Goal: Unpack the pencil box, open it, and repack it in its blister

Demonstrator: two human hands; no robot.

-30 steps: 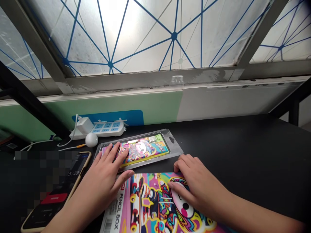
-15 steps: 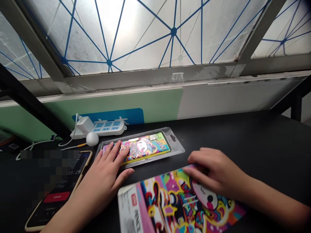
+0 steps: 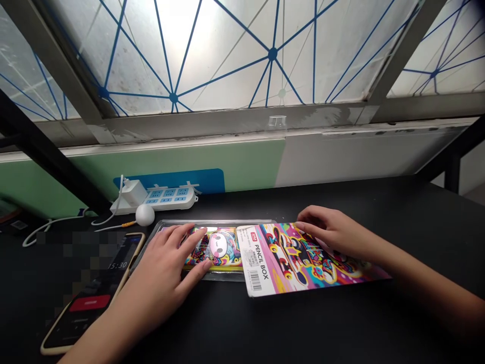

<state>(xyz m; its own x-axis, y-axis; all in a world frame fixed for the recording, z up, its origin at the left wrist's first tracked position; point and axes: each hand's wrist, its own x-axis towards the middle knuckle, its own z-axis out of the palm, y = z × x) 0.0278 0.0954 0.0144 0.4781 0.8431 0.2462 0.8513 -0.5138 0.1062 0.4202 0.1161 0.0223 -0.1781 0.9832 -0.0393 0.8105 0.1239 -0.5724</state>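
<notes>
The only view is head-worn, facing forward and down across the flat black worktop [image 3: 409,227] — near enough that the bare left hand [image 3: 170,263] and bare right hand [image 3: 331,230] show large in the near half, and wide enough to take in the pale, blue-lined, grey-framed glass window [image 3: 227,45] along the far side.

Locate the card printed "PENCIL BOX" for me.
In the head view, the PENCIL BOX card is right of centre, its left end overlapping the clear plastic pack and its far edge at the right hand.
</notes>
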